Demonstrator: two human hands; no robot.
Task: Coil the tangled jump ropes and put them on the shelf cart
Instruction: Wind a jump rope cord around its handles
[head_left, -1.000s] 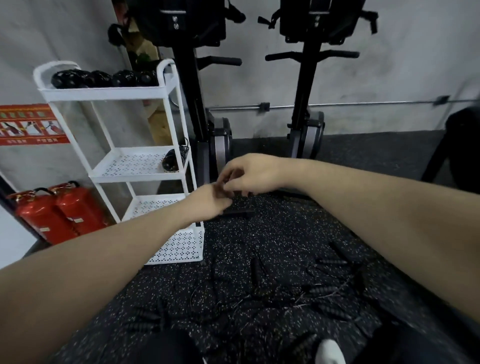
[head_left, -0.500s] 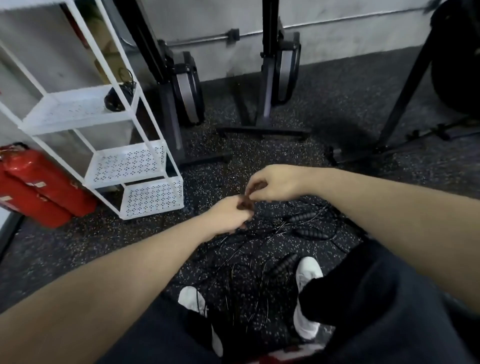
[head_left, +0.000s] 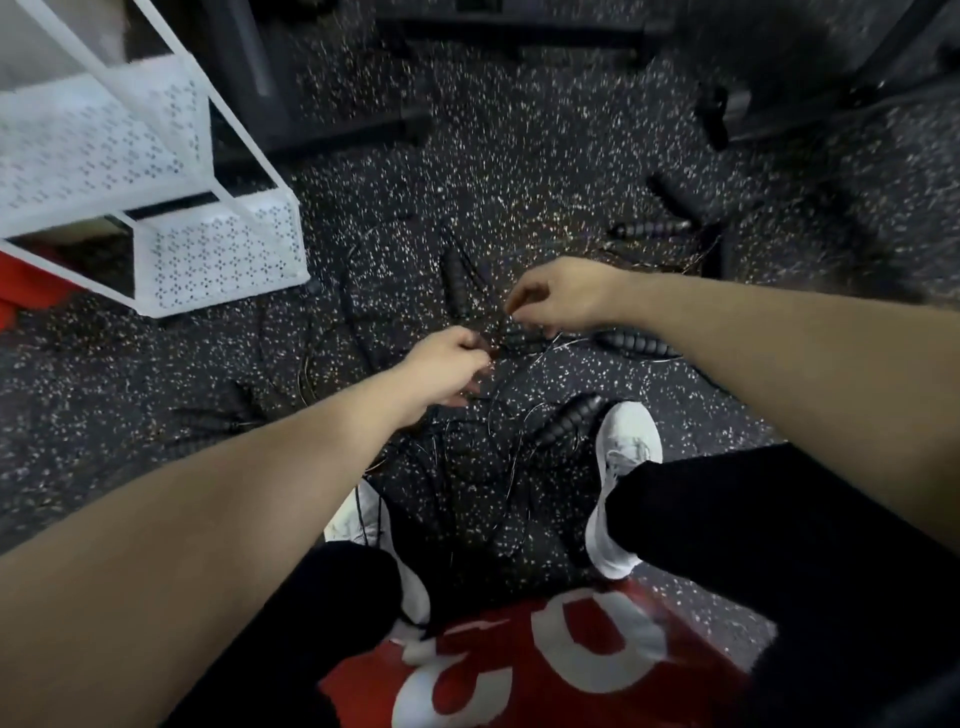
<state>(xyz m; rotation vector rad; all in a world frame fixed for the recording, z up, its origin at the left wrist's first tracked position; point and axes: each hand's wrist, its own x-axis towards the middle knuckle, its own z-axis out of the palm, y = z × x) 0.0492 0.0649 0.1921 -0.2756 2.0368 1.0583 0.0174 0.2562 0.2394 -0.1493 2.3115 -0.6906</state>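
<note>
Left hand and right hand each pinch thin black cord of the tangled jump ropes, heaped on speckled rubber floor between white shoes. Cord runs roughly left-right between grips. White perforated shelf cart stands far-left, nearer left hand.
</note>
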